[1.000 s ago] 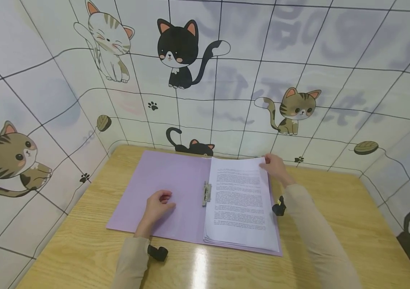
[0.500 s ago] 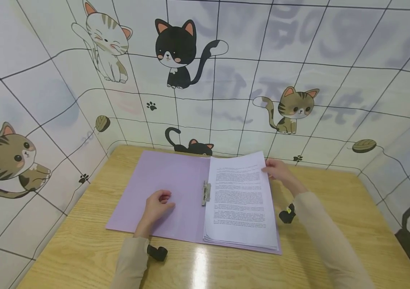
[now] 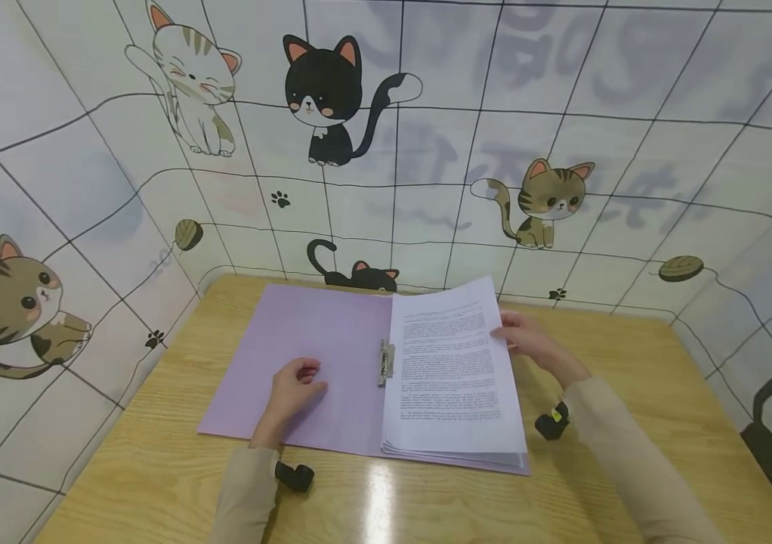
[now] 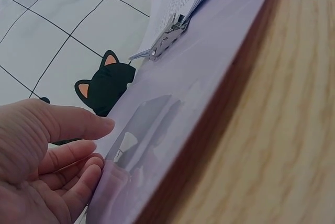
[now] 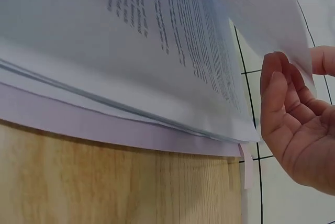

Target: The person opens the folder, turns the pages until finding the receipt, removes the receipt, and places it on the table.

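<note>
A purple folder [image 3: 318, 325] lies spread on the table, with a metal clip [image 3: 387, 363] at its spine. On its right half rests a stack of printed sheets [image 5: 131, 67]. The top sheet [image 3: 450, 363] is lifted along its right side, and my right hand [image 3: 529, 340] pinches that edge between thumb and fingers. In the right wrist view the raised sheet bends above the pages beneath it. My left hand [image 3: 294, 393] rests on the folder's left cover, its fingers loosely curled with nothing in them; the left wrist view shows the thumb and fingertips close to the purple surface.
The wooden table [image 3: 155, 468] extends around the folder on all sides. Behind it rises a wall [image 3: 440, 159] with a grid pattern and cartoon cats. Each wrist wears a small black camera [image 3: 295, 477]. A pink ribbon-like strip [image 5: 248, 166] hangs at the folder's edge.
My right hand has moved down along the sheet's right edge and slightly outward, and the sheet's upper right corner has risen. The left hand stays in place.
</note>
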A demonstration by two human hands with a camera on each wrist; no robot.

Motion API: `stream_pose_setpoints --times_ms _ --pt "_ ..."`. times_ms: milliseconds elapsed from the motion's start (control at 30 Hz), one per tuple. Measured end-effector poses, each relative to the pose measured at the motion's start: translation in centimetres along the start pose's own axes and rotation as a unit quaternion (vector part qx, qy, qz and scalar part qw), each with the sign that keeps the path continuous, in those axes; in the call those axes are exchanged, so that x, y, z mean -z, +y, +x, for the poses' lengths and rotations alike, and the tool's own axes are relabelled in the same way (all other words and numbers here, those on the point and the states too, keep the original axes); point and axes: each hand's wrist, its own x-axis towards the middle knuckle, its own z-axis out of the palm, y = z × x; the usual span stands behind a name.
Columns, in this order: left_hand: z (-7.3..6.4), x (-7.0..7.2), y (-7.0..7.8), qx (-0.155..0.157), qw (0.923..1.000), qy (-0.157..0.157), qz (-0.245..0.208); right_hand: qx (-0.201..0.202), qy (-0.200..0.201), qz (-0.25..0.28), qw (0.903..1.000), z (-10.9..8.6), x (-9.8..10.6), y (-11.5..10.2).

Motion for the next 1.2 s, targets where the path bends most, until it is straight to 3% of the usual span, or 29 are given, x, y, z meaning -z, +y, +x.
stream_pose_setpoints --times_ms 600,1033,1200 --pt "-0.4 -0.2 0.0 -0.008 1.0 0.003 0.004 -0.016 -0.022 0.024 0.9993 -3.3 -1.8 -1.5" --pt "-0.5 -0.3 0.1 -0.006 1.0 0.004 0.002 0.019 -0.035 0.063 0.9972 -3.3 -3.4 -4.9" --pt "-0.5 -0.4 0.0 -0.021 0.9997 0.01 0.009 0.024 -0.049 0.069 0.9961 -3.1 -4.3 -6.3"
